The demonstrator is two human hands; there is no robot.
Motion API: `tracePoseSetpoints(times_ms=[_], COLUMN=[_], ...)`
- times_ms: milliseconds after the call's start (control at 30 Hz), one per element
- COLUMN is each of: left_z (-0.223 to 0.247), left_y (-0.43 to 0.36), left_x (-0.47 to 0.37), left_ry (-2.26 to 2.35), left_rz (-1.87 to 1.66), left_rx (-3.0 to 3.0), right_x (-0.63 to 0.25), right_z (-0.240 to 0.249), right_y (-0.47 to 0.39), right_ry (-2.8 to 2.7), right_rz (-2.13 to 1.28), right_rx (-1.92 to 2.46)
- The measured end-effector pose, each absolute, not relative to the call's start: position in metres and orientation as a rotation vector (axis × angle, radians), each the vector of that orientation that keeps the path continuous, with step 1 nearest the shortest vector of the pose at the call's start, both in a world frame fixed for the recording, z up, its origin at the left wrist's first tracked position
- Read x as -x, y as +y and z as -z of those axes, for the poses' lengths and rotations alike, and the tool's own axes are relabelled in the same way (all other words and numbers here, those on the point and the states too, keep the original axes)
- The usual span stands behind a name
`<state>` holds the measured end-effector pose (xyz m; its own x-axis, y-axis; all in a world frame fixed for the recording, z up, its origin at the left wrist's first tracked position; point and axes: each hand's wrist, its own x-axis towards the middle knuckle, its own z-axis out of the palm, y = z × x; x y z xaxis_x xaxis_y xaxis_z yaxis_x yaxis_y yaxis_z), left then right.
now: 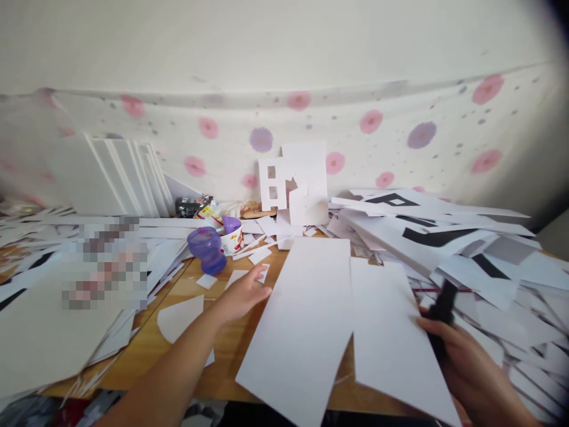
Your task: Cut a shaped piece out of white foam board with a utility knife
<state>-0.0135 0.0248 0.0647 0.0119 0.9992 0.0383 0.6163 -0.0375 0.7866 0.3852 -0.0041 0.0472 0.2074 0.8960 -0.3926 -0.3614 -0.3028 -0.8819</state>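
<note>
My left hand (246, 293) is beside the left edge of a large white board (306, 308), fingers stretched and apart, holding nothing. Whether a fingertip touches that edge I cannot tell. A second white panel (386, 320) lies against the board on the right. A thin line runs between them and widens into a wedge-shaped gap toward me. My right hand (466, 350) is closed around a black stick-shaped tool (443, 305) at the right panel's outer edge. Its working end is not visible, so its exact kind stays unclear.
White offcuts (180, 317) lie on the wooden table (178, 281). A purple container (207, 249) stands by a paper cup (232, 240). Behind is a cut-out white piece with window holes (273, 184). Printed sheets (444, 237) pile up right; white boards (118, 178) lean back left.
</note>
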Motion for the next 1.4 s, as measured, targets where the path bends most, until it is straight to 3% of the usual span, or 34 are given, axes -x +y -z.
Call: tracePoseSetpoints(times_ms=[233, 433, 733, 933, 1133, 1400], left_z=[-0.026, -0.029, -0.038, -0.027, -0.023, -0.024], left_y=[-0.025, -0.022, -0.067, -0.080, -0.078, -0.075], left_x=[-0.004, -0.017, -0.027, -0.031, -0.028, -0.026], left_ry=[1.720, 1.765, 1.540, 1.445, 1.408, 1.332], left_rz=[-1.183, -1.238, -0.525, -0.144, -0.375, -0.629], left_rx=[-1.453, -1.640, -2.400, -2.630, -2.780, -2.750], right_x=[-0.344, -0.341, -0.380, -0.384, -0.390, -0.402], right_z=[-0.069, -0.065, -0.070, -0.042, -0.022, -0.022], right_y=[0.068, 0.096, 0.042, 0.020, 0.002, -0.025], right_ry=[-0.922, -0.929, -1.005, -1.113, -1.172, -1.183], right_rz=[-1.212, -1.158, -0.893, -0.906, -0.810, -0.766], right_rx=[1.415, 1.442, 1.244, 1.189, 1.369, 1.120])
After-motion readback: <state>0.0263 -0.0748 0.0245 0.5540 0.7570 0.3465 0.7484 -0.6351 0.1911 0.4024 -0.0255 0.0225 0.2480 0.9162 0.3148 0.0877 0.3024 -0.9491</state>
